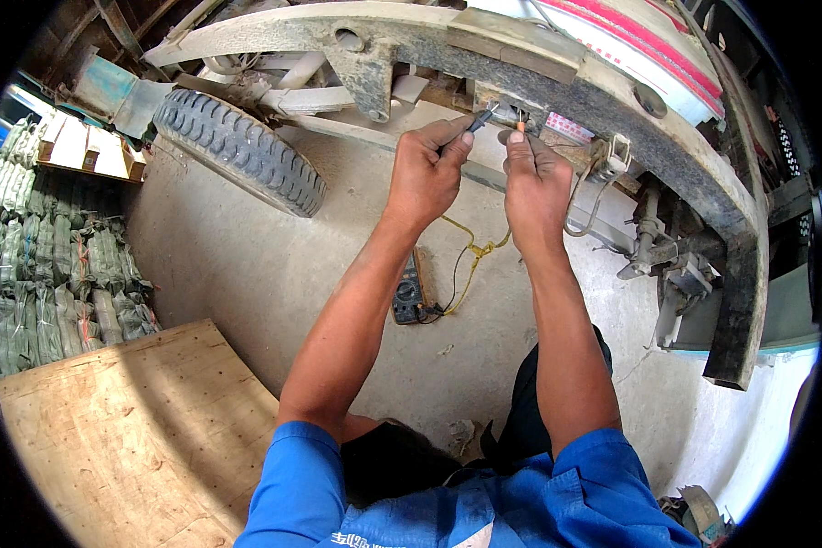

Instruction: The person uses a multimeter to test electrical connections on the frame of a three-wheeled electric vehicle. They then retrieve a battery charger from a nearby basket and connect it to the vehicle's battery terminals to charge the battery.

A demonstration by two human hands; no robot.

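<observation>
My left hand (429, 169) is closed around a black test probe (481, 119), its metal tip slanting up and to the right. Beside it, my right hand (536, 183) pinches an orange-red test probe (521, 121) that points upward. Both tips are in front of the underside of a worn vehicle frame rail (511, 68); I cannot tell whether either touches metal. On the floor between my forearms lies a dark multimeter (409, 290), partly hidden by my left arm. A knotted yellow lead (478, 251) and a thin dark wire run from it toward my hands.
A treaded tire (242, 151) stands to the left under the frame. Bundled greenish packages (59, 251) are stacked at far left, behind a plywood sheet (137, 429). At right hang a looped cable (580, 228) and mechanical parts (690, 274) by the curved frame end.
</observation>
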